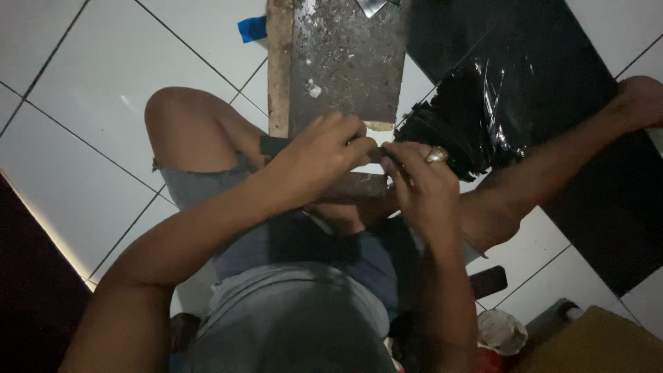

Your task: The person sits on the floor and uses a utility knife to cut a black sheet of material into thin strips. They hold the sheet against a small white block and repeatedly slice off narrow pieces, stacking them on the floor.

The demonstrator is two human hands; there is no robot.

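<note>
Nearest the camera, a grey shirt and blue-grey shorts are seen, with both forearms reaching forward over the lap. The left hand (pixel 314 162) is closed around a thin dark strip (pixel 276 145), whose free end shows just left of the fingers; its long axis runs left to right, roughly level across the view. The right hand (pixel 421 183) is pinched shut on the same strip's other end, fingertips nearly touching those of the left hand; a ring (pixel 437 155) is worn on one finger. The middle of the strip is hidden by the fingers. Low on the right, a crumpled pale bag (pixel 502 330) and a yellow-brown object (pixel 601 342) are noted on the floor, their kind not determinable. Beyond the hands, a worn grey board (pixel 345 62) with a wooden edge lies on the white tiled floor (pixel 103 103), its long axis pointing away from the person. Just right of it, crinkled black plastic sheet (pixel 476 117) is recorded beside the outstretched leg. Farthest, a small blue tape piece (pixel 252 28) lies left of the board's far end.
</note>
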